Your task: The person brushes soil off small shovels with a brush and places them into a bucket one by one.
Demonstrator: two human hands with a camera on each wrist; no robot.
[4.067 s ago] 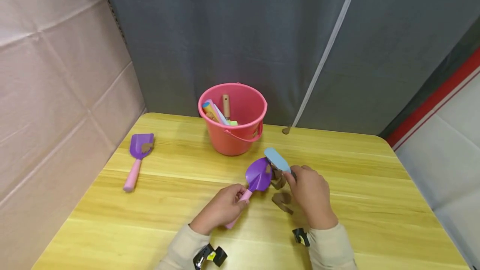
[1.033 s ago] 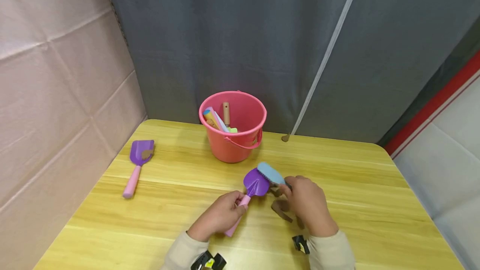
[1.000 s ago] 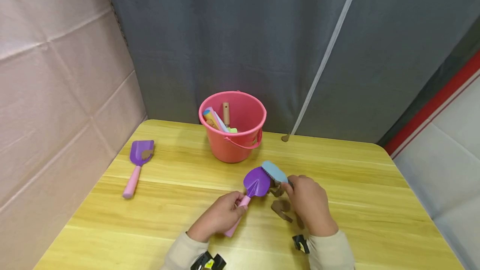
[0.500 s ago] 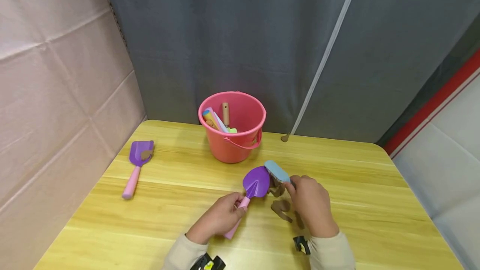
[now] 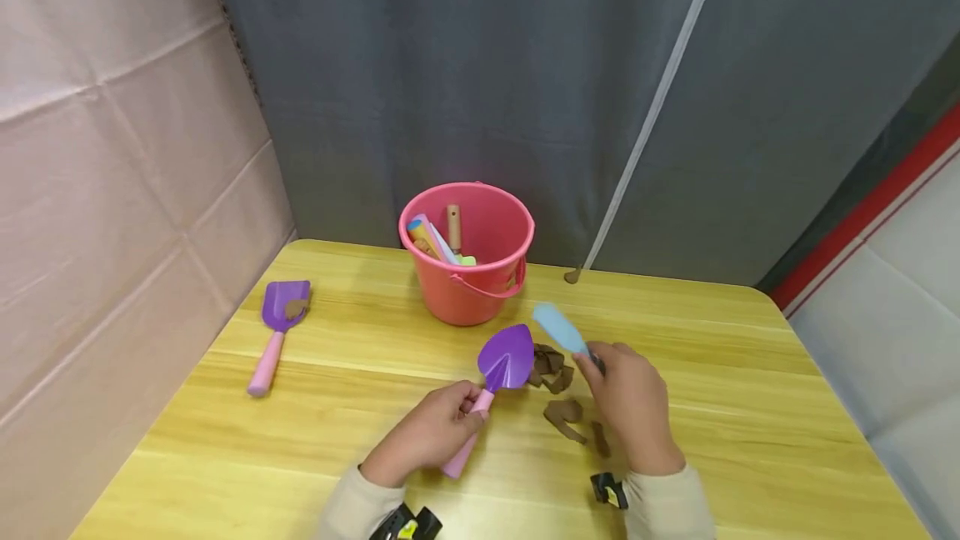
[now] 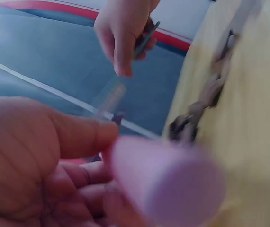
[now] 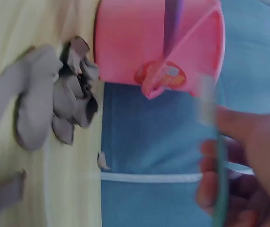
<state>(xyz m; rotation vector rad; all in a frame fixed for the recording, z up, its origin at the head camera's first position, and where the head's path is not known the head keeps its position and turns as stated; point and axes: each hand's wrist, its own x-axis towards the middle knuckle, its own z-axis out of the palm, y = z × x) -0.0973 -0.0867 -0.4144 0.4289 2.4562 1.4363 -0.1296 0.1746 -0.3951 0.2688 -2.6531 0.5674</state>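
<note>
My left hand (image 5: 435, 430) pinches the pink handle of a toy trowel (image 5: 506, 357). Its purple blade tilts up beside a heap of brown curled scraps (image 5: 553, 369). A light-blue brush (image 5: 557, 328) is in my right hand (image 5: 632, 402), gripped by its dark handle, its head up over the heap's far side and apart from the trowel. The trowel's handle end (image 6: 182, 184) looms large and blurred in the left wrist view. In the right wrist view the brush is a blurred thin strip, seen edge-on, and its bristles do not show clearly.
A pink bucket (image 5: 457, 298) holding several tools stands at the back. A second purple shovel (image 5: 281, 304) with a scrap on it lies at the left. More brown scraps (image 5: 564, 417) lie nearer my right wrist, and one (image 5: 573, 276) sits at the table's back edge.
The brush has come up and away from the trowel blade, and my right hand has shifted right. The trowel has moved slightly left, so more of the scrap heap shows.
</note>
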